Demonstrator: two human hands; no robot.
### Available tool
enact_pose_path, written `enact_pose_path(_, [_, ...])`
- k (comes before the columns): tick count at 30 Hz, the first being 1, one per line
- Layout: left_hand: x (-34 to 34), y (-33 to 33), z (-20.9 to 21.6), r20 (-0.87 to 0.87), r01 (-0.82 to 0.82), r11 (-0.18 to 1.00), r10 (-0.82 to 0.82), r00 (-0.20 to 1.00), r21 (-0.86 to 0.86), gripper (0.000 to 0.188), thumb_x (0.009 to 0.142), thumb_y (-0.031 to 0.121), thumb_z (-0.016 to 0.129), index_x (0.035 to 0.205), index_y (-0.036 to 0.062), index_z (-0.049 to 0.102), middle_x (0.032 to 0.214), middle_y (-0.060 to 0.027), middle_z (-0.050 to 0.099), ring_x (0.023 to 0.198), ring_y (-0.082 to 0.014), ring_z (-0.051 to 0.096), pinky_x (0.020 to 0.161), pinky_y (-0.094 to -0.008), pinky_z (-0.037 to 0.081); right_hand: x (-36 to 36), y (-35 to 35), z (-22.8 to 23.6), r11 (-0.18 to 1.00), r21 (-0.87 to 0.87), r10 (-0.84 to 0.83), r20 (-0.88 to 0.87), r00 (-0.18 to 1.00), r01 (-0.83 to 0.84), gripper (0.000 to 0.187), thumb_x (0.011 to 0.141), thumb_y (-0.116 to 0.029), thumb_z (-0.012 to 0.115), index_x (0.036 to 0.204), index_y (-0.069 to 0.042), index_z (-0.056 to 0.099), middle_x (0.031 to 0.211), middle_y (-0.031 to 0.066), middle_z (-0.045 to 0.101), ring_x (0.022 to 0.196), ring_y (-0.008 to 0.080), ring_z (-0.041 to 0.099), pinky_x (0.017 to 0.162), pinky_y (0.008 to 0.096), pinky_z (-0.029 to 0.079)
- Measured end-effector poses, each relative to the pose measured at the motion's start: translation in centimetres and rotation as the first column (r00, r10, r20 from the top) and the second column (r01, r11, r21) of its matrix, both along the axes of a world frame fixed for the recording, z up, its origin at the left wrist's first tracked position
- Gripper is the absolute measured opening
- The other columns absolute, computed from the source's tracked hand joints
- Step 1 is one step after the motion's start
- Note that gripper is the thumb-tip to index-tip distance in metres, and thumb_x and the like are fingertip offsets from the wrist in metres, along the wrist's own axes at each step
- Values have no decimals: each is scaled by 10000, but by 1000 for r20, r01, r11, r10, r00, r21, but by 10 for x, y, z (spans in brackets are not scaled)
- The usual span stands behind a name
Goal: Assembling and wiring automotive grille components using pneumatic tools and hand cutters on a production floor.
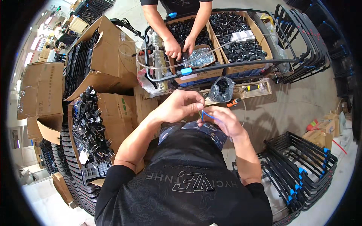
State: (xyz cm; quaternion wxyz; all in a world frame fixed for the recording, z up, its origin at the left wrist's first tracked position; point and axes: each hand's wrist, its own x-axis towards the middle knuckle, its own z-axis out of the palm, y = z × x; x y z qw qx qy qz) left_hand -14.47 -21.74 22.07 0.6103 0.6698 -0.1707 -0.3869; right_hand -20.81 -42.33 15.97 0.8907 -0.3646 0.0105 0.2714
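In front of my waist, my left hand (179, 107) pinches a thin blue strip (207, 115) between thumb and forefinger. It looks like tape, the same colour as the blue pieces on the black frames. My right hand (225, 119) is close beside it, its fingers bent around the strip's other end; some of those fingertips are hidden. Just beyond both hands, a clear bag of black parts (221, 90) sits on a narrow wooden ledge (260, 89). An orange-tipped tool (234, 102) lies by the bag.
Across the bench, a co-worker's hands (173, 49) work near a box of screws (202, 57). A black tubular frame (211, 71) surrounds cartons of black knobs (245, 51). Stacked frames (301, 180) stand at right; cartons (113, 64) and black plugs (90, 128) at left.
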Motion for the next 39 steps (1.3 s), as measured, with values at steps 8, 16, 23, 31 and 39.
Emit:
enact_pose_path(8, [-12,-13,-12,-19,-309,947,312,950,90,188,935,178,666,1016,9,652,796,11,633,657,-43,527,578,-199,425,-5,20,-2,876,-443,-81,256,963,192,214,1017,-146,508,987,43,603,799,68,633,653,116,604,591,255,503])
enact_pose_path(16, [-14,-4,-33,-123,-435,900,435,892,25,168,943,167,652,996,8,642,762,11,616,602,-47,506,529,-197,397,-3,35,-9,840,-469,-127,316,940,271,214,1016,-154,514,953,32,597,764,50,625,606,97,581,558,230,472])
enact_pose_path(23, [-14,5,-36,-144,-444,894,431,891,-68,152,948,171,649,936,20,633,720,21,589,572,-46,479,500,-198,365,5,35,-15,892,-400,-64,347,936,209,223,1012,-168,528,944,28,609,739,43,617,588,99,570,552,228,465])
enact_pose_path(31, [-21,12,-47,-49,-462,885,460,887,-54,146,913,161,694,914,29,632,713,19,597,562,-41,481,501,-201,372,16,31,-18,939,-345,99,227,969,-15,234,1007,-174,539,954,35,631,730,57,621,593,114,585,545,240,479])
enact_pose_path(39, [-17,13,-34,-203,-505,854,477,855,-122,159,905,167,706,891,24,637,738,20,611,624,-51,530,547,-202,424,18,38,-36,982,-121,145,18,989,-142,208,989,-158,565,950,30,646,742,81,648,601,143,627,553,247,505])
